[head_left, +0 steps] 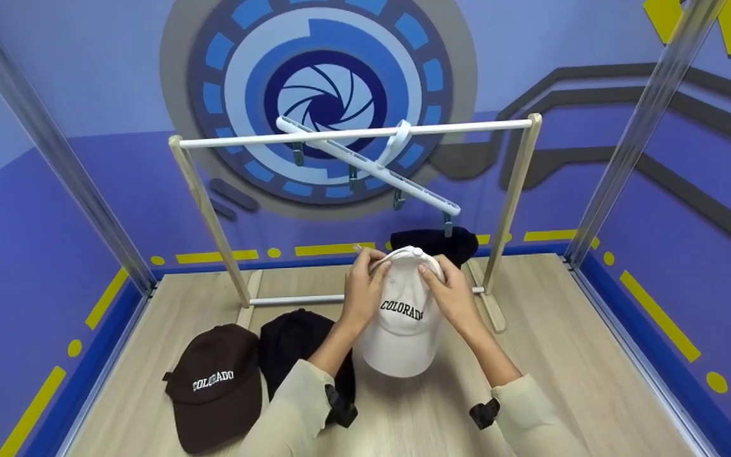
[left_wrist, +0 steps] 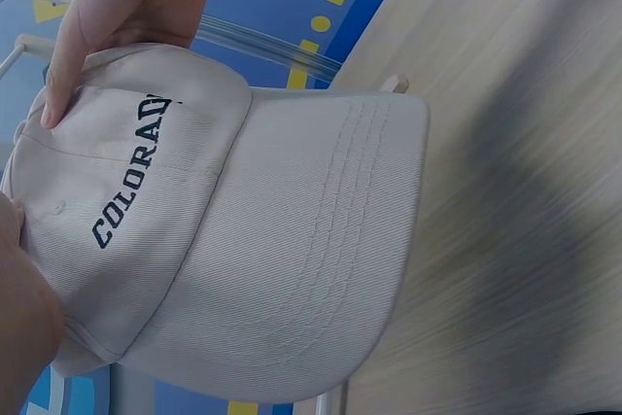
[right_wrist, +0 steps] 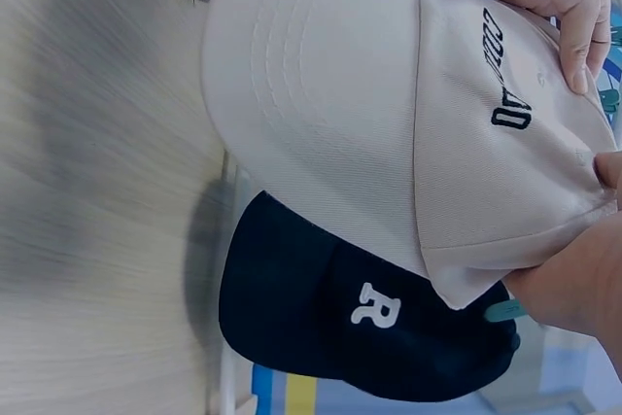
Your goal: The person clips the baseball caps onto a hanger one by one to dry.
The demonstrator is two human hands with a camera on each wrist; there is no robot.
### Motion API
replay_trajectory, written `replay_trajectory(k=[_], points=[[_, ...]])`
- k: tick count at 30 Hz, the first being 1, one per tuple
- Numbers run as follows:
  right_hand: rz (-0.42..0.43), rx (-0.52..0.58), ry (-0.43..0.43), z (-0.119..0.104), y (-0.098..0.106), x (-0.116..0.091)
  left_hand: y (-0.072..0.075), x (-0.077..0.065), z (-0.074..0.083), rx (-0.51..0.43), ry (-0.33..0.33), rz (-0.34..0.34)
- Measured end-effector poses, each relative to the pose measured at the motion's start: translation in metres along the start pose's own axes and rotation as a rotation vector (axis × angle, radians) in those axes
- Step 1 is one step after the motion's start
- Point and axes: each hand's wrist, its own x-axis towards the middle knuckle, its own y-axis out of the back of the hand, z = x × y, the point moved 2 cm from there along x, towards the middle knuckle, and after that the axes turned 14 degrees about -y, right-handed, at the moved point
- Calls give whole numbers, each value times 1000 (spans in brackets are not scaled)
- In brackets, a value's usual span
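A white baseball cap [head_left: 400,346] with COLORADO in dark letters hangs brim down between both hands. My left hand [head_left: 363,285] grips its crown on the left, thumb on the front. On the other side my right hand [head_left: 453,289] pinches the crown, thumb on the front too. Behind and above them, a white clip hanger [head_left: 365,164] hooks over the rack's top bar [head_left: 245,139] and slants down to the right. From its right-end clip [head_left: 447,223] hangs a black cap [head_left: 432,238], whose white R shows in the right wrist view on the black cap [right_wrist: 311,298].
A brown COLORADO cap [head_left: 216,393] lies on the table at the left, with a black cap [head_left: 296,336] beside it, partly behind the left forearm. The rack's wooden posts [head_left: 514,203] stand on feet near the back wall. Several green clips [head_left: 353,174] hang along the hanger.
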Motion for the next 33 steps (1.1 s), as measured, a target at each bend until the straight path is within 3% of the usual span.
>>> replay_trajectory(k=[8, 13, 22, 29, 33], points=[[-10, -16, 8, -36, 1, -17, 4, 1, 0, 3, -5, 14], [-5, -20, 9, -39, -1, -18, 5, 0, -2, -21, 13, 22], [-20, 3, -1, -34, 2, -18, 0, -2, -1, -26, 37, 17], [-37, 13, -18, -6, -3, 3, 2, 2, 1, -32, 26, 28], [-17, -37, -18, -7, -1, 4, 3, 6, 2, -16, 28, 23]])
